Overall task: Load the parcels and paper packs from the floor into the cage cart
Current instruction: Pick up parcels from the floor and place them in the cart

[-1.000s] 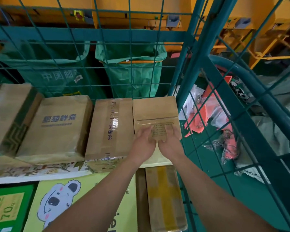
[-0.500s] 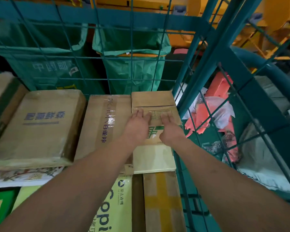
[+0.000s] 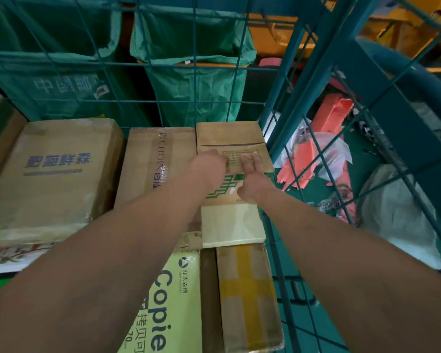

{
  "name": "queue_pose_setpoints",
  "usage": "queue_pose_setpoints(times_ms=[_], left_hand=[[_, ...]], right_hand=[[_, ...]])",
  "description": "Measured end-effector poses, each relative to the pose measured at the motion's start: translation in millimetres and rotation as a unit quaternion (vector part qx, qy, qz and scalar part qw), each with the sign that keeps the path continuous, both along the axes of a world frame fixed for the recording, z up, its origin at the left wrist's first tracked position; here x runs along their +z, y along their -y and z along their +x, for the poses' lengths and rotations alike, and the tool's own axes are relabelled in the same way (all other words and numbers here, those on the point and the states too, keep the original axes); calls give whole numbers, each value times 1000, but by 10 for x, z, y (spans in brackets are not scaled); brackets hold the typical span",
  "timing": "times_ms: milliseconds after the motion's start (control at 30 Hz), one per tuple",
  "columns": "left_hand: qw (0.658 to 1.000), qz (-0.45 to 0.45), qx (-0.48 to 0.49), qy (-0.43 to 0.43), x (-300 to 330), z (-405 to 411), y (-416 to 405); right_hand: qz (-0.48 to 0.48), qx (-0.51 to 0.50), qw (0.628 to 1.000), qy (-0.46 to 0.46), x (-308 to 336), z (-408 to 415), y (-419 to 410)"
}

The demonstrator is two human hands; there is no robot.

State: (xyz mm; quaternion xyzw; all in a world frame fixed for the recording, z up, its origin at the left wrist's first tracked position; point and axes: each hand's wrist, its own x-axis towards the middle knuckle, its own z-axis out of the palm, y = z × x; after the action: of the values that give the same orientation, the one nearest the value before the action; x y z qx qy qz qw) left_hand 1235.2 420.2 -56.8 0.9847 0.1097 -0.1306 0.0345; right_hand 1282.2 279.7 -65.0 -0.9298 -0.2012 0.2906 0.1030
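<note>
Inside the teal wire cage cart (image 3: 283, 138) a small brown parcel (image 3: 229, 137) with a green logo lies in the far right corner, on top of a pale yellow pack (image 3: 232, 225). Both of my hands rest on its top. My left hand (image 3: 209, 166) lies over its left edge, its fingers blurred. My right hand (image 3: 252, 179) presses straight fingers on the printed label. To the left sit a taped brown box (image 3: 153, 159) and a large brown box (image 3: 54, 171) with blue characters. Nearer me lie a yellow-green copier paper pack (image 3: 176, 289) and a yellow-taped box (image 3: 247, 296).
Green mail bags (image 3: 194, 72) hang just behind the cage's back mesh. Outside the right mesh, orange plastic pieces and clear bags (image 3: 323, 149) litter the green floor beside a grey sack (image 3: 397, 217). Yellow machinery (image 3: 278, 34) stands at the far back.
My hands have slid forward along the small parcel's top, from its near end onto the label. The parcel now sits up against the back mesh. The view has moved closer.
</note>
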Motion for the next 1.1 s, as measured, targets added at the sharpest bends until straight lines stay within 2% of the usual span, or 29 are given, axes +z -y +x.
queue_pose_setpoints(times_ms=[133,233,300,433,567,700,767,867,967,1100], left_hand=[[997,-70,26,36,-110,-532,147],[988,-141,38,46,-16,-770,142],[981,-181,63,39,37,-879,140],[961,-235,142,21,175,-1264,226],[895,-351,269,56,398,-1842,373],[820,-444,342,113,651,-2682,538],[790,-458,385,135,755,-3154,570],[749,-453,465,134,817,-3912,574],[689,-467,537,136,828,-4675,574],[610,-499,583,199,814,-5822,698]], right_hand=[[4,14,1000,-1,101,-93,14],[44,26,999,-3,202,-435,37],[86,38,995,-40,192,-742,29],[213,-61,965,-137,172,-1165,109],[232,-88,952,-180,544,-1718,172],[251,-80,944,-200,894,-2418,187],[285,-86,931,-209,1026,-2846,185],[265,-110,922,-260,1130,-3541,227],[242,-91,916,-307,1043,-4247,224],[234,-81,897,-366,1051,-5220,214]])
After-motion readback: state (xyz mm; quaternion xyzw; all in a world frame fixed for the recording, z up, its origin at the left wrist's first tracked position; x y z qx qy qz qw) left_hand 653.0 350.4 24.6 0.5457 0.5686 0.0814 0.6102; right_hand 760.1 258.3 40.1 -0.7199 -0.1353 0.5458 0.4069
